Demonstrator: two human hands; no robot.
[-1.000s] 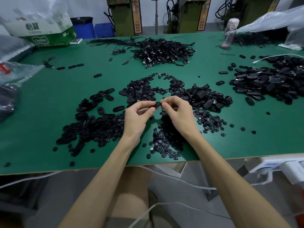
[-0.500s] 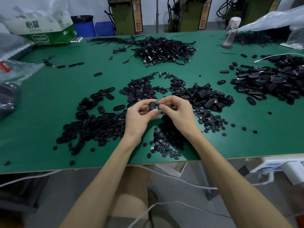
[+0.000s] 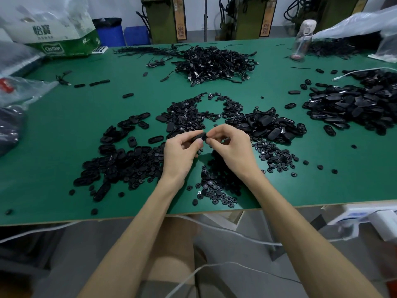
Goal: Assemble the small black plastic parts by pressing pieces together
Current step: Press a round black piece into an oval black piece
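Note:
A small black oval plastic part (image 3: 198, 137) is held above the green table (image 3: 64, 130), between both hands. My left hand (image 3: 180, 153) grips its left end with thumb and curled fingers. My right hand (image 3: 231, 147) pinches the right end, where a small round piece meets it; the joint is partly hidden by fingertips. Small black round discs (image 3: 217, 186) lie heaped under my hands. Black oval shells (image 3: 268, 127) are piled to the right, and mixed oval parts (image 3: 124, 164) to the left.
A tangle of black cables (image 3: 214, 63) lies at the table's far middle. Another heap of black shells (image 3: 354, 104) sits far right. A green and white carton (image 3: 62, 37) and plastic bags (image 3: 19, 91) occupy the left. A clear bottle (image 3: 301, 39) stands far right.
Both hands have stayed together over the disc heap. The black part between the fingertips has been turned and now lies more sideways, with my fingers shifted slightly round it.

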